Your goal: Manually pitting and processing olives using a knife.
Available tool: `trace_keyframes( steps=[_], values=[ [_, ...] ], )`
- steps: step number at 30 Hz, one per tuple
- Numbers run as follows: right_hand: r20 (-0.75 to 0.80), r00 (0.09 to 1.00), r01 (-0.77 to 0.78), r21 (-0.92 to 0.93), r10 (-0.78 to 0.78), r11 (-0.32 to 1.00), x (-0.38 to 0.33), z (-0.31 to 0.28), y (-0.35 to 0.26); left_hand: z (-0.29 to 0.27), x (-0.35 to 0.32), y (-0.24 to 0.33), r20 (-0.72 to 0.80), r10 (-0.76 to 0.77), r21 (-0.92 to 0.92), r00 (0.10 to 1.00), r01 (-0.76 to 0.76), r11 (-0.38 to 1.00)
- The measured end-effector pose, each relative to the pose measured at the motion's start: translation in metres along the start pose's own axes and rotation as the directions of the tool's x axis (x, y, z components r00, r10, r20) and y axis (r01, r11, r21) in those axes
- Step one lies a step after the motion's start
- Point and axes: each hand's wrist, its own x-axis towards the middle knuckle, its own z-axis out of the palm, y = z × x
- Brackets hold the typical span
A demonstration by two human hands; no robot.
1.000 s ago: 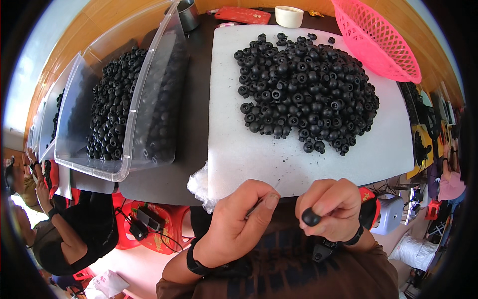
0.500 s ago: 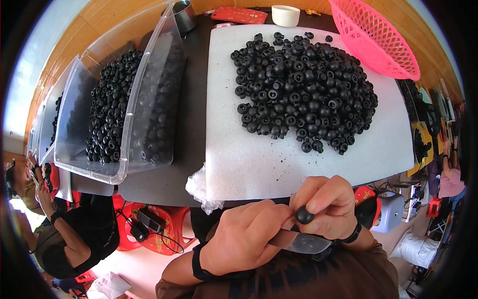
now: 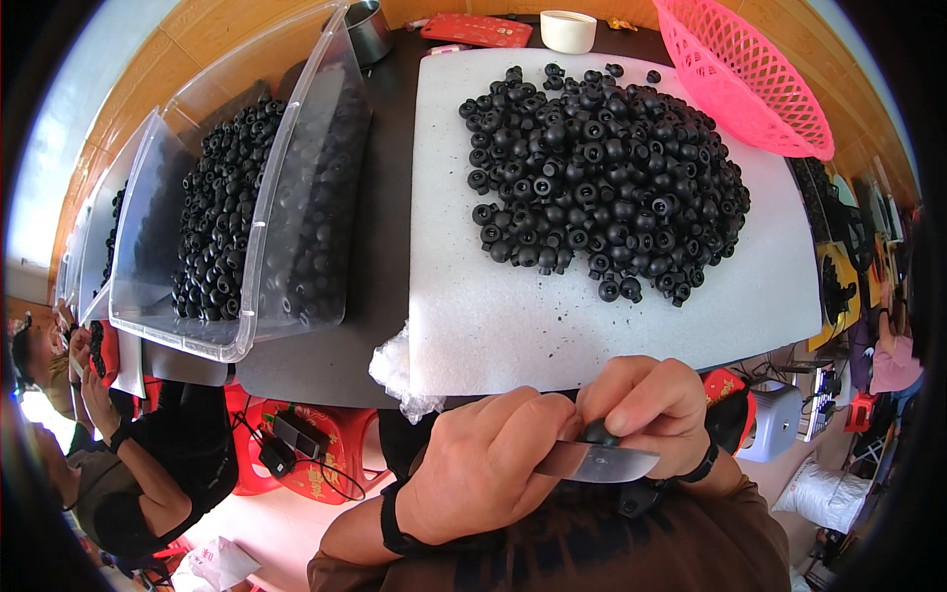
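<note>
My left hand [image 3: 488,459] is closed round a knife, and its wide metal blade [image 3: 614,466] sticks out to the right. My right hand [image 3: 656,414] pinches a small black ball-shaped part [image 3: 598,432] between thumb and fingers, right at the upper edge of the blade. The fingertips of both hands nearly meet there, and the knife's handle is hidden in my left fist. Beyond my hands, a large heap of similar black parts [image 3: 602,178], several with a short neck and a round hole, lies on a white foam sheet [image 3: 473,335].
Clear plastic bins [image 3: 258,247] on the left hold more black parts. A pink mesh basket [image 3: 760,89] leans at the far right; a cream cup [image 3: 567,33], a metal cup [image 3: 365,35] and a red packet [image 3: 473,30] stand or lie behind. Another person [image 3: 138,474] sits at left.
The blade has tilted up and moved against the black part, now covering its lower side. My right fingers have turned over the part; the heap looks the same.
</note>
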Motion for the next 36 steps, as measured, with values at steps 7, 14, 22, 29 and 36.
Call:
trace_keyframes(
  steps=[7,14,22,29,36],
  values=[
    [0.003,1.0,0.001,-0.002,-0.001,1.0,0.0,0.0,-0.001,-0.001,0.002,0.002,0.009,-0.004,-0.008,1.0,0.004,1.0],
    [-0.005,1.0,0.002,-0.116,-0.002,0.993,-0.004,-0.001,-0.004,0.002,0.003,0.0,0.014,-0.03,0.031,0.999,0.029,0.999],
    [0.022,0.999,0.032,-0.162,-0.028,0.986,0.002,0.002,-0.015,-0.002,-0.002,0.0,-0.103,-0.251,-0.186,0.962,0.23,0.955],
    [-0.066,0.997,0.031,-0.156,-0.042,0.987,-0.003,0.006,-0.002,-0.01,-0.001,0.001,0.182,-0.177,-0.572,0.967,0.25,0.781],
    [-0.024,1.0,0.011,-0.269,-0.018,0.963,-0.002,0.003,-0.002,-0.004,-0.001,-0.002,0.124,-0.135,-0.574,0.983,0.182,0.798]
  ],
)
